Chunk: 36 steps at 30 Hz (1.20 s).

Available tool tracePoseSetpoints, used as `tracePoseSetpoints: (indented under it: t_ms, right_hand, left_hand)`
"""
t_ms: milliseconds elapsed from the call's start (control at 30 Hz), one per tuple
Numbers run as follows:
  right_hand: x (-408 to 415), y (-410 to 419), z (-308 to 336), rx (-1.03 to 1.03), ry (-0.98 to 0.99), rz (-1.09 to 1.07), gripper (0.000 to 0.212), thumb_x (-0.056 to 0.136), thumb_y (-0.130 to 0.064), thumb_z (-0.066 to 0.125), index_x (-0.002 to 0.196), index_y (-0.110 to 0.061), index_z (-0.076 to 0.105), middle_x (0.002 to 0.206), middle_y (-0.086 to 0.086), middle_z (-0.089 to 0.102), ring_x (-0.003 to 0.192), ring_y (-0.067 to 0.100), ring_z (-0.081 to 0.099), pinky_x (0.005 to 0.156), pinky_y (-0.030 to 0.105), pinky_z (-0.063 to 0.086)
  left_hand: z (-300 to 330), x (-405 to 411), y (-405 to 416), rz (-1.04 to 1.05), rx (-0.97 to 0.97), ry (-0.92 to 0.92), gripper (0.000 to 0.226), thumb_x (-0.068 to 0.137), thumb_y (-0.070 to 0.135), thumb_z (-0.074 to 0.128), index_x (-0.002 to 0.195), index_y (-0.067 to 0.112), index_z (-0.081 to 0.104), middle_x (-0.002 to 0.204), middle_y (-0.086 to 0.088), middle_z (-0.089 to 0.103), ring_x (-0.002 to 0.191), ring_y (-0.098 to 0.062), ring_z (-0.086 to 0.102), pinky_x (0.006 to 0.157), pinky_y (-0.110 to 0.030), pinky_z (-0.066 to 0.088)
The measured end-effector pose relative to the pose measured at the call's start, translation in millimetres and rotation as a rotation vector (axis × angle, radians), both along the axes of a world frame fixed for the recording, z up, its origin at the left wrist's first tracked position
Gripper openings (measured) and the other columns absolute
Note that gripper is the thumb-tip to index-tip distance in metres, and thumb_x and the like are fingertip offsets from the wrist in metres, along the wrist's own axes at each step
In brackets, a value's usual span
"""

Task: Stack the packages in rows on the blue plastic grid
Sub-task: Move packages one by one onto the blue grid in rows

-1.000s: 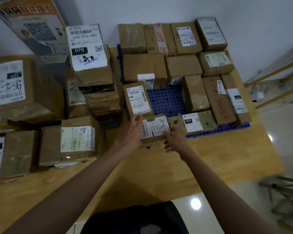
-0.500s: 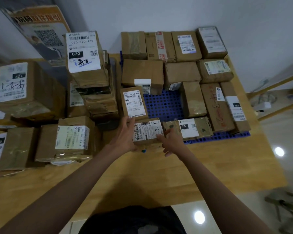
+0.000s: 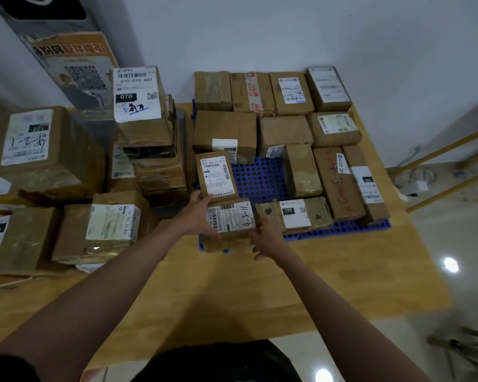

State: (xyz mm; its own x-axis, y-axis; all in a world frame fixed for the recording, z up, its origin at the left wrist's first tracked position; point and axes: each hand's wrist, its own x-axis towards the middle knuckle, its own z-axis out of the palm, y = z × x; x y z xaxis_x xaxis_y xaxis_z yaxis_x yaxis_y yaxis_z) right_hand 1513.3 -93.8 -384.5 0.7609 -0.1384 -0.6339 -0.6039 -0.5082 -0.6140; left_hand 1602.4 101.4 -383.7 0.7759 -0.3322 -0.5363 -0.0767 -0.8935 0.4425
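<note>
A blue plastic grid (image 3: 260, 180) lies on the wooden table, with several brown packages standing on it in rows. At its front left corner sits a small brown package (image 3: 232, 220) with a white label marked "4-3-11". My left hand (image 3: 198, 216) grips its left side, thumb on the front face. My right hand (image 3: 268, 238) touches its right front corner with loosely bent fingers. Beside it to the right lies a package labelled "220" (image 3: 294, 215). Just behind it lies a labelled package (image 3: 215, 176).
Unsorted packages are piled on the left of the table: a tall stack topped by a "070" box (image 3: 138, 106), a "122" box (image 3: 39, 147) and a taped box (image 3: 108, 224). A bare patch of grid shows mid-pallet. The table's front edge (image 3: 232, 334) is near my body.
Both hands have stayed on the "4-3-11" package, which has settled a little lower onto the grid's front left corner. The camera view has tilted downward.
</note>
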Motion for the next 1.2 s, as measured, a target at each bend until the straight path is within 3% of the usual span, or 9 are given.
tracePoseSetpoints:
  t_ms: [200,333,400,567,733,867,1000,1200]
  right_hand:
    - [2,-7,-2,-0.086,0.033,0.073,0.038,0.094,-0.015,0.055,0.128,-0.007,0.04,0.119,0.015,0.054,0.09,0.031,0.067,0.06,0.035,0.061]
    - [28,-10,0,-0.255,-0.125,0.127,0.052,0.088,-0.025,0.065,0.128,-0.005,0.04,0.135,0.017,0.04,0.117,0.033,0.05,0.093,0.042,0.049]
    - [47,-7,4,-0.273,-0.195,0.137,0.054,0.089,-0.03,0.065,0.131,-0.007,0.041,0.137,0.015,0.04,0.123,0.031,0.046,0.1,0.042,0.043]
    - [88,9,5,-0.155,-0.142,0.173,0.052,0.095,-0.038,0.055,0.137,-0.009,0.046,0.132,0.013,0.053,0.12,0.03,0.051,0.093,0.04,0.044]
    - [100,21,0,-0.14,-0.072,0.243,0.033,0.096,-0.034,0.05,0.121,-0.013,0.053,0.112,0.009,0.062,0.098,0.025,0.06,0.084,0.039,0.05]
    - [99,23,2,-0.227,-0.072,0.264,0.037,0.094,-0.038,0.052,0.122,-0.014,0.052,0.117,0.01,0.06,0.113,0.031,0.055,0.1,0.05,0.044]
    - [102,26,18,-0.318,-0.135,0.31,0.049,0.092,-0.04,0.056,0.134,-0.014,0.049,0.131,0.012,0.054,0.122,0.034,0.05,0.102,0.051,0.043]
    - [101,49,52,-0.297,-0.248,0.426,0.047,0.094,-0.037,0.055,0.136,-0.016,0.049,0.135,0.013,0.052,0.125,0.033,0.049,0.101,0.049,0.044]
  left_hand:
    - [-3,2,1,0.017,-0.03,0.018,0.136,0.053,0.043,0.093,0.156,0.019,0.007,0.16,0.001,-0.009,0.148,-0.025,0.01,0.118,-0.044,0.024]
    - [-10,-2,1,0.07,-0.068,0.023,0.144,0.051,0.046,0.093,0.155,0.026,-0.004,0.161,0.003,-0.016,0.149,-0.025,0.004,0.118,-0.05,0.023]
    - [-13,-2,0,0.139,-0.114,0.03,0.143,0.049,0.051,0.091,0.155,0.031,-0.003,0.161,0.005,-0.013,0.149,-0.026,0.006,0.116,-0.052,0.026]
    - [-13,9,-3,0.278,-0.258,0.017,0.127,0.05,0.062,0.086,0.152,0.038,0.015,0.159,0.007,0.006,0.144,-0.023,0.022,0.11,-0.045,0.035]
    - [-11,15,-6,0.267,-0.237,0.019,0.122,0.052,0.065,0.083,0.152,0.037,0.02,0.158,0.01,0.011,0.143,-0.022,0.024,0.11,-0.046,0.035]
    - [-7,17,-6,0.234,-0.225,0.031,0.122,0.055,0.062,0.083,0.153,0.034,0.017,0.16,0.009,0.009,0.145,-0.02,0.019,0.112,-0.044,0.03]
    - [9,16,-4,0.211,-0.249,0.025,0.116,0.06,0.054,0.085,0.153,0.031,0.02,0.161,0.005,0.011,0.147,-0.018,0.012,0.115,-0.042,0.023]
    - [58,6,5,0.136,-0.182,-0.08,0.088,0.072,0.048,0.08,0.144,0.015,0.041,0.138,-0.005,0.042,0.129,-0.02,0.041,0.099,-0.03,0.038]
